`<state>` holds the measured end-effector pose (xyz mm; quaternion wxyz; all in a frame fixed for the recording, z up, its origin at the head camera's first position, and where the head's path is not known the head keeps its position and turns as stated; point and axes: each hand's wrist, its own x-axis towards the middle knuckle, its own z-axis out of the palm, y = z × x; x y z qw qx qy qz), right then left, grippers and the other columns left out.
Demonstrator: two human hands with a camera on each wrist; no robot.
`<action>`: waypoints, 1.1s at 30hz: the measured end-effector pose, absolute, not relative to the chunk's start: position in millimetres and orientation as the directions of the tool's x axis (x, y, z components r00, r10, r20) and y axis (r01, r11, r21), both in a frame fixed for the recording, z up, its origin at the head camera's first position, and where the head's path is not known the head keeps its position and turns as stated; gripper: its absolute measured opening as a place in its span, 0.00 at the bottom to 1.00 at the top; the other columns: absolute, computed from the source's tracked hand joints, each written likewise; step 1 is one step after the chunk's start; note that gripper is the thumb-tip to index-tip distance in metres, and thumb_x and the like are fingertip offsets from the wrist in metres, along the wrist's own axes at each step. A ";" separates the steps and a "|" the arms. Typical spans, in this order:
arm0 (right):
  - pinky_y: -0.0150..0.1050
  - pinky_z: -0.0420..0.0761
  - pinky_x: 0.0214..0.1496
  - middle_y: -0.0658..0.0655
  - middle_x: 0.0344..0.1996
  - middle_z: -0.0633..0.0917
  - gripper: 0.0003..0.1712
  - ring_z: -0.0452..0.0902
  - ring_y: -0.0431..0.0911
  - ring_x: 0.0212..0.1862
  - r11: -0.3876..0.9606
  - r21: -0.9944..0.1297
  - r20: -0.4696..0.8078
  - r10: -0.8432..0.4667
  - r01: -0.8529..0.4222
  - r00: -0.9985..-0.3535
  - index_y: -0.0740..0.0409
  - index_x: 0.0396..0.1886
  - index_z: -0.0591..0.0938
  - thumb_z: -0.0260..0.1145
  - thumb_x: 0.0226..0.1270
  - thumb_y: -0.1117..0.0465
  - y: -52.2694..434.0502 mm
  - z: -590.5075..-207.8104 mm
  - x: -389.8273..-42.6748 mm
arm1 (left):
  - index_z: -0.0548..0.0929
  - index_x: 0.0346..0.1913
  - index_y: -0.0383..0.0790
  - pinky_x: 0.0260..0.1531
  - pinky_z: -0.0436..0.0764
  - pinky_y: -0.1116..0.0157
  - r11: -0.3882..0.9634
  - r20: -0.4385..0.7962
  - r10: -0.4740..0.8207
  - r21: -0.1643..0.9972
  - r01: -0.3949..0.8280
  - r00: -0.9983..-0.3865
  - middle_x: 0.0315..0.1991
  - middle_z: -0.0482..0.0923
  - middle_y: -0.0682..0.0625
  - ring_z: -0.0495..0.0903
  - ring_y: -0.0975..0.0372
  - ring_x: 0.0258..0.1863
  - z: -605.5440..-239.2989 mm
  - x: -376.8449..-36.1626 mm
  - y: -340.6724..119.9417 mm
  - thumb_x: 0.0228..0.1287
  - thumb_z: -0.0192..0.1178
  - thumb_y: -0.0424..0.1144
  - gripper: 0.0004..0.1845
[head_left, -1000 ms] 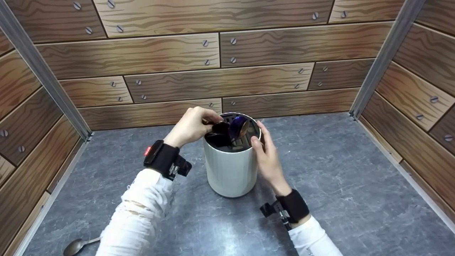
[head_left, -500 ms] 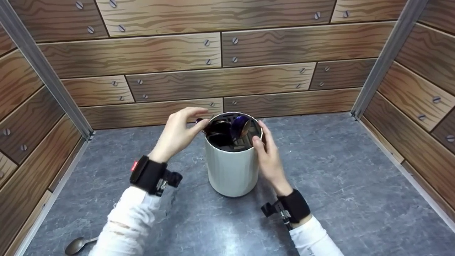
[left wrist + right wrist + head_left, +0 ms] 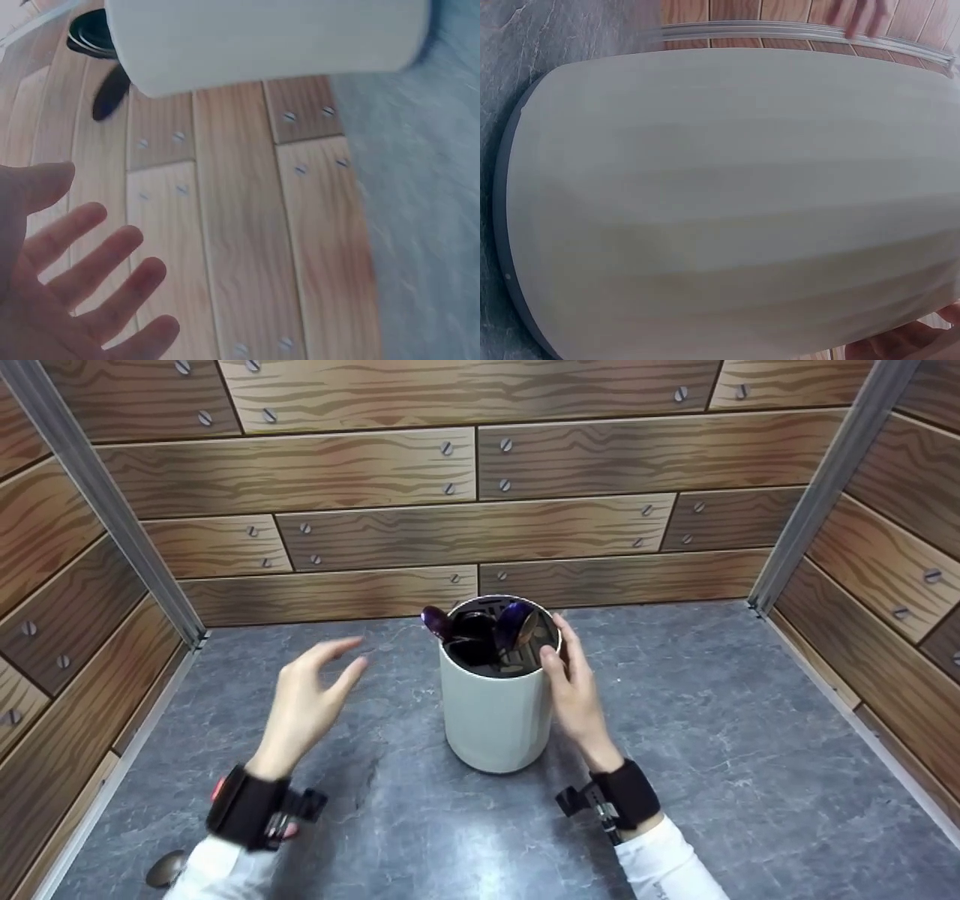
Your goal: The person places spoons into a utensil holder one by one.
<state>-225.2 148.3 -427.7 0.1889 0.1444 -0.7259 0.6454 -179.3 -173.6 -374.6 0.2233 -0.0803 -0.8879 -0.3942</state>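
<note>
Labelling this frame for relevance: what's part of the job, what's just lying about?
In the job: white holder; dark spoons standing in it; right hand on its rim; left hand, open, beside it.
Lying about: spoon at the near-left table edge; wood-print walls.

The head camera looks forward and down over the grey surface (image 3: 712, 720) toward the wood-print walls. The right wrist camera sits tight against the white canister (image 3: 727, 202) (its side fills the frame); the left wrist camera sees that canister from farther off.
</note>
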 end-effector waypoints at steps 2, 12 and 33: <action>0.53 0.54 0.89 0.68 0.83 0.60 0.32 0.54 0.60 0.85 0.127 -0.884 0.457 0.036 -0.450 -0.889 0.66 0.81 0.61 0.53 0.84 0.63 149.3 -428.5 -225.4 | 0.85 0.63 0.37 0.69 0.78 0.47 0.690 0.440 -0.062 0.667 0.280 -0.896 0.62 0.86 0.38 0.83 0.45 0.63 -384.2 -172.9 -182.9 0.74 0.66 0.39 0.19; 0.53 0.55 0.89 0.67 0.83 0.60 0.32 0.55 0.59 0.85 0.111 -0.893 0.443 0.037 -0.437 -0.896 0.65 0.82 0.60 0.53 0.84 0.62 150.2 -430.0 -225.6 | 0.86 0.61 0.36 0.66 0.78 0.42 0.766 0.323 -0.066 0.622 0.159 -0.944 0.60 0.86 0.37 0.83 0.41 0.63 -421.0 -136.3 -226.5 0.74 0.65 0.40 0.18; 0.53 0.53 0.89 0.69 0.83 0.59 0.32 0.52 0.60 0.86 0.085 -0.889 0.454 0.024 -0.451 -0.891 0.68 0.82 0.59 0.52 0.84 0.64 148.1 -427.8 -225.2 | 0.87 0.57 0.36 0.54 0.83 0.37 0.919 -0.089 0.015 0.394 -0.022 -0.996 0.56 0.88 0.35 0.85 0.38 0.57 -482.7 -85.4 -329.2 0.67 0.71 0.41 0.19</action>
